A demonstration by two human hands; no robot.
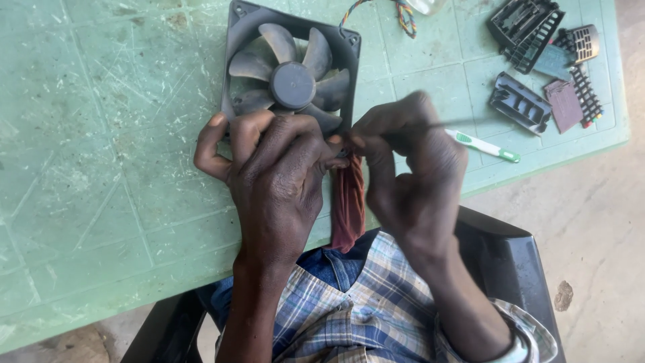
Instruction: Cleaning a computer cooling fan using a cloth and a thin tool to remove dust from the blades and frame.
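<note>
My left hand grips the black square plastic fan at centre frame; my right hand pinches a thin tool, cleaning unfinished.

Fan was black with dark grey blades. Table was pale green, scratched, grid-lined. Cloth near the edge was dark red. Toothbrush to the right was white and green. Shirt was blue-white plaid. Far-right parts were black. Fan wires were multicoloured.
</note>
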